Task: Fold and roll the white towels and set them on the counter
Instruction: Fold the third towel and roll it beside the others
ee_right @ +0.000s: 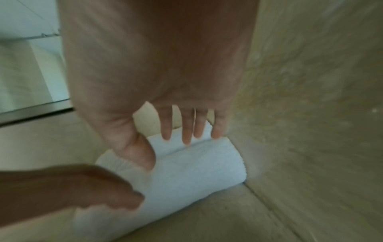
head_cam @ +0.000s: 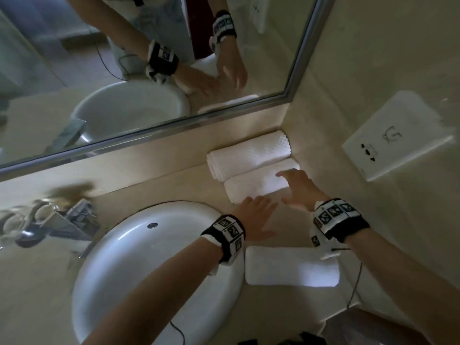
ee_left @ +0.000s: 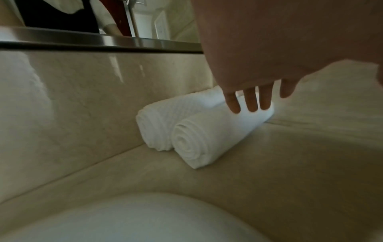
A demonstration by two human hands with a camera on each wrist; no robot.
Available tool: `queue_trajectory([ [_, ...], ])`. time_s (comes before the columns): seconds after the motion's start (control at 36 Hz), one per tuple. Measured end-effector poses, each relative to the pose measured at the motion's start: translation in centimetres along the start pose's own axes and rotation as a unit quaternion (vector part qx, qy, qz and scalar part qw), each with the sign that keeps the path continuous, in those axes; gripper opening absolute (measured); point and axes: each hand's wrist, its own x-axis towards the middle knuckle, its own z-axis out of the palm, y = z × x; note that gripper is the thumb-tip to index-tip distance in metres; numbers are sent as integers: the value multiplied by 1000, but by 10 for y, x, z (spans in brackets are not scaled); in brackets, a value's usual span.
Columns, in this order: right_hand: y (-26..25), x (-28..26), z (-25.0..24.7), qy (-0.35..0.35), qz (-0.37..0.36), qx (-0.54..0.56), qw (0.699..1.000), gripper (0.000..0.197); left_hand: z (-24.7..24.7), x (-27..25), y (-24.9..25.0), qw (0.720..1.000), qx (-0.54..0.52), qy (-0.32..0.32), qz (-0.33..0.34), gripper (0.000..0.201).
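Two rolled white towels lie side by side in the counter's back right corner. The textured roll [head_cam: 249, 151] [ee_left: 161, 117] is against the back wall. The smooth roll [head_cam: 254, 186] [ee_left: 207, 139] [ee_right: 196, 172] lies in front of it. My left hand [head_cam: 258, 204] [ee_left: 254, 101] [ee_right: 82, 188] is at the smooth roll's near left end with straight fingers. My right hand [head_cam: 288, 188] [ee_right: 186, 131] is spread over its right end. Neither hand grips it, and I cannot tell whether they touch it. A third white towel [head_cam: 291, 266], folded flat, lies near the counter's front edge.
A white sink basin [head_cam: 154, 245] sits left of the towels, partly under my left forearm. A mirror [head_cam: 149, 70] runs along the back wall. A white wall outlet [head_cam: 395, 138] is on the right wall. Glasses and packets [head_cam: 49, 217] stand at the far left.
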Motion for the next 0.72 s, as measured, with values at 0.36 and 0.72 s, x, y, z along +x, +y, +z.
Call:
queue_trajectory([
  [0.36, 3, -140, 89, -164, 52, -125, 977, 117, 64, -60, 98, 998, 17, -54, -19, 111],
  [0.72, 26, -124, 123, 0, -16, -306, 952, 86, 77, -43, 72, 995, 76, 22, -68, 82],
])
